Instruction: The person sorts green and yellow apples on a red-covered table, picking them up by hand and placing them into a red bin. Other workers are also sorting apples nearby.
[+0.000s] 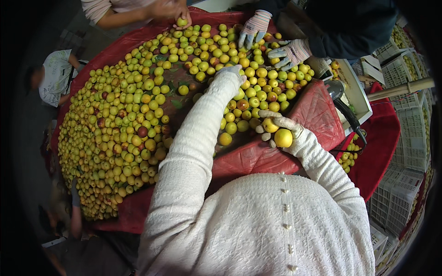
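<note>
Small round yellow-green fruits (148,84), some with reddish-brown patches, cover a table lined with red plastic sheeting (255,155). My left hand (232,76), in a pale glove or sleeve end, reaches over the middle of the fruits. Its fingertips are down among them and partly hidden, so whether it grasps one cannot be told. Close to the near right edge, my gloved right hand (272,129) cradles two yellow fruits (283,138), palm turned up, with its fingers curled around them.
Another person's striped gloves (255,29) work among the fruits at the far side. A bare hand (183,15) there holds one fruit. To the right are a white tray (359,93), a dark-handled tool (347,110), a wooden pole (402,89) and stacked white crates (393,196).
</note>
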Demonstrator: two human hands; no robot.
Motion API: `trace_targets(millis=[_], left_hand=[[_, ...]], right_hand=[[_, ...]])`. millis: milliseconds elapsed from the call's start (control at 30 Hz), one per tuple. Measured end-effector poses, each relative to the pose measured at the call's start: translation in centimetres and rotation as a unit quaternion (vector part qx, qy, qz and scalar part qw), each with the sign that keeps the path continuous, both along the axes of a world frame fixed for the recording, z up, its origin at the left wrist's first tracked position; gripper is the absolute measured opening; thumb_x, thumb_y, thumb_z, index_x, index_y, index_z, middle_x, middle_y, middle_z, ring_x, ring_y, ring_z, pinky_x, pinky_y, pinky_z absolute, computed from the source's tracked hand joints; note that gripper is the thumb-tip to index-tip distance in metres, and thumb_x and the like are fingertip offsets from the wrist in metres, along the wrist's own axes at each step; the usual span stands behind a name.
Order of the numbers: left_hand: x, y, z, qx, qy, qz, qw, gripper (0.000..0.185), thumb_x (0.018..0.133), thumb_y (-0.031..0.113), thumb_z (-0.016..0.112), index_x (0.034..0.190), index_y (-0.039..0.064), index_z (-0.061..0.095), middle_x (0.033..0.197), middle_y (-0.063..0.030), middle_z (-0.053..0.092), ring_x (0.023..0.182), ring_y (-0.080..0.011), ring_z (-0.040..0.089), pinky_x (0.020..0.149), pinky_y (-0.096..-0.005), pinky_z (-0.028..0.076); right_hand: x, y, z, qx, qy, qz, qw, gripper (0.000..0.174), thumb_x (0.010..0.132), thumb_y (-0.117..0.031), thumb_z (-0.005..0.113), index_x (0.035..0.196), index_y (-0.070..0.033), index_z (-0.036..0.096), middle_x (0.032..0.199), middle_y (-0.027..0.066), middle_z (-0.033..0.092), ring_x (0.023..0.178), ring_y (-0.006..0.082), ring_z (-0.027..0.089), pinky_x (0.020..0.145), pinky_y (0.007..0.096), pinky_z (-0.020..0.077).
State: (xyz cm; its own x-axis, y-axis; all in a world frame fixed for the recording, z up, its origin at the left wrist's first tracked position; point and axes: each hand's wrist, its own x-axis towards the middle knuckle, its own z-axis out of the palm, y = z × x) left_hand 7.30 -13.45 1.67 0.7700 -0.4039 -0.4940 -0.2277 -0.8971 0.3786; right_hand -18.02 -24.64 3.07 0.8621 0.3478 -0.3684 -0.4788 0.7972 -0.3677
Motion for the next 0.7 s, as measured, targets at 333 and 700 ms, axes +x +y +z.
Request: trace_targets(millis=[333, 700], left_hand=[[-0.2, 3.5, 4.3, -0.266, 0.186, 0.172, 0.93, 0.043, 0.09, 0.019, 0.062, 0.131, 0.015, 0.056, 0.13, -0.0144, 0.057, 0.107, -0.0268, 0.062, 0.084, -0.0369, 0.056], [-3.8, -0.9, 3.0, 0.261, -0.031, -0.218, 0.94, 0.058, 0.08, 0.038, 0.075, 0.126, 0.007, 0.06, 0.129, -0.0138, 0.059, 0.117, -0.0331, 0.058, 0.097, -0.0413, 0.05]], right_hand=[[-0.1, 0.0, 0.2, -0.001, -0.011, 0.008, 1.0, 0.058, 0.089, -0.032, 0.067, 0.137, -0.01, 0.044, 0.112, 0.0163, 0.061, 0.084, 0.0221, 0.067, 0.06, 0.0296, 0.0582], [0.4, 0.0, 0.3, 0.055, 0.033, -0.041, 0.997, 0.047, 0.091, -0.033, 0.065, 0.129, -0.007, 0.054, 0.103, 0.016, 0.066, 0.078, 0.0225, 0.067, 0.059, 0.0312, 0.0574]])
